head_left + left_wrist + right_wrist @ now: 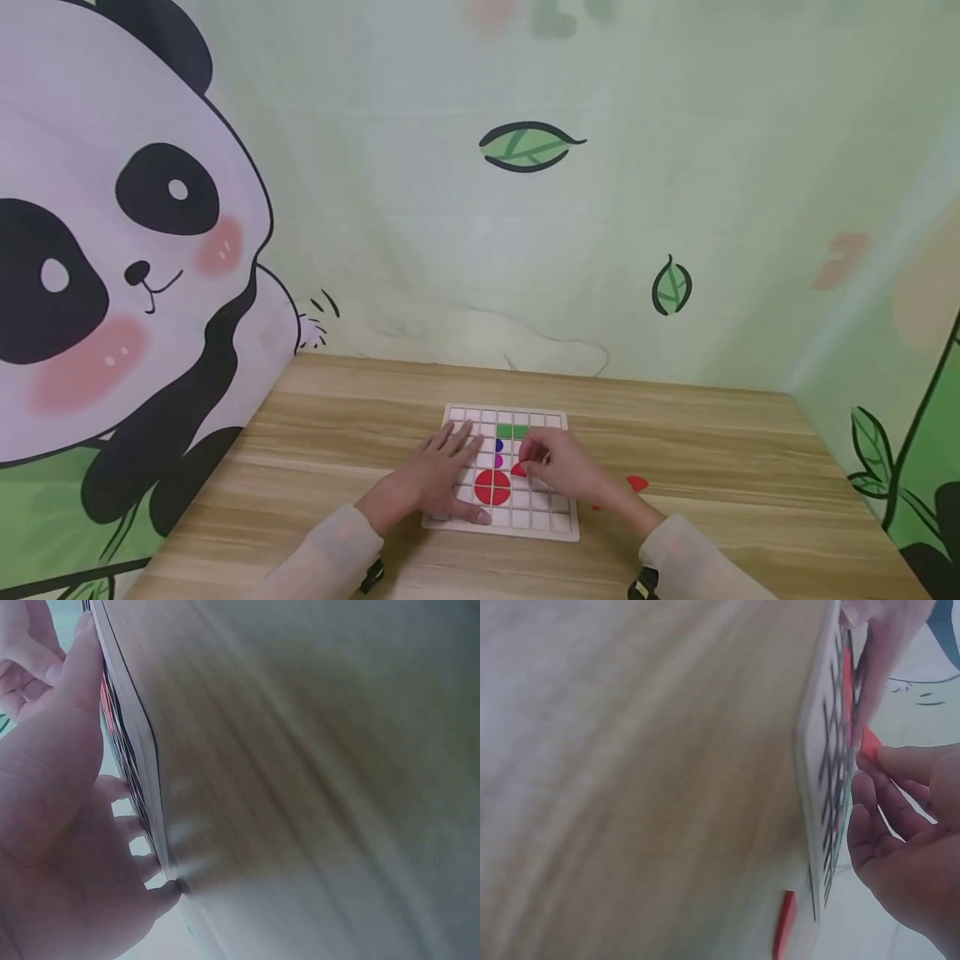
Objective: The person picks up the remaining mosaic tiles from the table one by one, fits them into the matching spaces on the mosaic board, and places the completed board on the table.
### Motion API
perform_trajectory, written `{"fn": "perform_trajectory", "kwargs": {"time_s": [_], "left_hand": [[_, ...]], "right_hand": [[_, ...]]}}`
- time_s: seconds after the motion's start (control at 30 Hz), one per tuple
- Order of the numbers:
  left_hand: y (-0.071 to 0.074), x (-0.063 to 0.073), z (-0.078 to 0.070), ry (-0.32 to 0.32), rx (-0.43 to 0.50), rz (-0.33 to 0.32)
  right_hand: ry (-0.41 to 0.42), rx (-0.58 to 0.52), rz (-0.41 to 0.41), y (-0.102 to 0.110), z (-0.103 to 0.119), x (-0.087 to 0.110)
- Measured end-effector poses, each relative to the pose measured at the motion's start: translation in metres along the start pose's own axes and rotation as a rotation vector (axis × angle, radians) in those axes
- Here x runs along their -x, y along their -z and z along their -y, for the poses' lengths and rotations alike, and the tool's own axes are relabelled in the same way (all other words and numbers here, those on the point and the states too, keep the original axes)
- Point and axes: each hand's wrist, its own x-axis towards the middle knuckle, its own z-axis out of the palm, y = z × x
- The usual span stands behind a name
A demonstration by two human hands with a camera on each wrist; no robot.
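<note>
A white gridded board [542, 521] lies on the wooden table. My left hand [438, 477] rests across its left side with the fingers spread, thumb by the near edge. Over the board's middle, my right hand [566, 463] pinches a red wedge-shaped piece [518, 470] between thumb and fingertips; the right wrist view shows this red piece [869, 741] too. Just left of it is a red circle [492, 488], divided by the grid lines. Above that circle sit a small magenta piece [498, 461], a blue piece [499, 446] and a green strip [512, 432].
Right of the board, a loose red piece [637, 483] lies on the table [720, 467]. Another bit of red [596, 507] shows beside the right forearm, mostly hidden by it. Behind the table stands a pale green wall [420, 208] with a painted panda [225, 333].
</note>
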Motion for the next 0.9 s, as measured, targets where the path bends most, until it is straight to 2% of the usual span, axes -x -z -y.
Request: {"fn": "perform_trajectory", "kwargs": {"time_s": [0.3, 0.47, 0.77, 0.9], "left_hand": [[0.0028, 0.0018, -0.0014, -0.003, 0.019, 0.003], [0.0022, 0.0018, -0.0006, -0.001, 0.023, 0.006], [0.0002, 0.0006, 0.0005, 0.0, 0.026, 0.007], [0.001, 0.0012, -0.0005, 0.001, 0.03, 0.003]], "right_hand": [[-0.009, 0.039, 0.045, -0.0035, -0.0022, 0.0021], [0.021, 0.092, 0.065, -0.005, -0.0045, 0.0021], [0.016, 0.15, 0.055, -0.008, -0.0077, 0.0007], [0.015, 0.128, 0.04, -0.0051, -0.0065, 0.0024]]}}
